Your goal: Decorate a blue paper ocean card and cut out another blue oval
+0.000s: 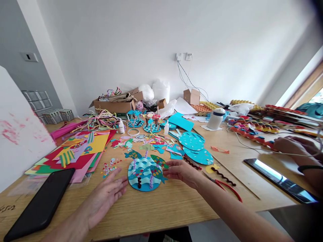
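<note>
A round blue paper disc [144, 186] lies on the table, layered with wavy light-blue strips. Several spotted paper fish [158, 161] stand out from it, along with short fuzzy pipe-cleaner pieces [151, 182] in purple and dark brown. My left hand [107, 195] is open beside the disc's left edge, fingers extended and holding nothing. On the other side, my right hand [180, 170] has its fingers stretched loosely apart, the tips close to the fish on the right; whether they touch it I cannot tell.
Red-handled scissors [228, 188] lie to the right, near a tablet [277, 179] and another person's hands [290, 144]. A black phone [40, 201] and coloured paper sheets [83, 158] are at left. Glue bottles [166, 127], paper scraps and spare blue discs [191, 141] lie behind.
</note>
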`<action>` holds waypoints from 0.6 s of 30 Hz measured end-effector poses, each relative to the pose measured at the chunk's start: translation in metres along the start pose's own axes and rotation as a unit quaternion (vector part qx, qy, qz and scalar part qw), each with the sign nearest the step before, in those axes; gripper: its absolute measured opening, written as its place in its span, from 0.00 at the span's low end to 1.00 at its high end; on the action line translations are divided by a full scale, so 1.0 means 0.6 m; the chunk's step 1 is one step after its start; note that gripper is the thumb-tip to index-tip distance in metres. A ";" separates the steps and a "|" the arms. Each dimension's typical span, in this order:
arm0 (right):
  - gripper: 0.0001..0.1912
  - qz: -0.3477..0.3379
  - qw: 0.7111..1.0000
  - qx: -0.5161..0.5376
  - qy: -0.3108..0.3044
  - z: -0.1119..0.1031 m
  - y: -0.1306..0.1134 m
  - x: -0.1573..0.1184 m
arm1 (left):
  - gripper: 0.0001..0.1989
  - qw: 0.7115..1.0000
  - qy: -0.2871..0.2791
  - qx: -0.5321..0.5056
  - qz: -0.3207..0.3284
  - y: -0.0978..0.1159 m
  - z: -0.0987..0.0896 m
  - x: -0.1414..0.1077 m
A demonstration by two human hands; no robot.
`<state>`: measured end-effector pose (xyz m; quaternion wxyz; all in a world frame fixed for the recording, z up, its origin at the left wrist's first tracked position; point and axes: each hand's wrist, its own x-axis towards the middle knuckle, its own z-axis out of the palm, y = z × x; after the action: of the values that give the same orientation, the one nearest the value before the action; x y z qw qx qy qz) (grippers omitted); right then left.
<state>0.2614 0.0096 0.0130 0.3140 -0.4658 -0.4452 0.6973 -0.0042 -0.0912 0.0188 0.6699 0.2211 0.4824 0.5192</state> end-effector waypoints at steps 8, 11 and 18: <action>0.10 0.012 1.000 -0.004 0.000 0.011 0.002 -0.010 | 0.36 1.000 0.010 0.012 -0.006 0.000 0.003 0.000; 0.11 0.009 1.000 0.003 0.003 0.010 0.005 -0.009 | 0.35 1.000 0.005 0.013 -0.009 -0.002 -0.002 0.001; 0.10 -0.025 1.000 -0.011 -0.006 0.015 0.014 0.000 | 0.33 1.000 0.014 0.002 -0.016 -0.002 -0.005 -0.003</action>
<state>0.2531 0.0031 0.0066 0.3236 -0.4542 -0.4662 0.6868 -0.0062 -0.0941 0.0175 0.6711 0.2074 0.4960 0.5106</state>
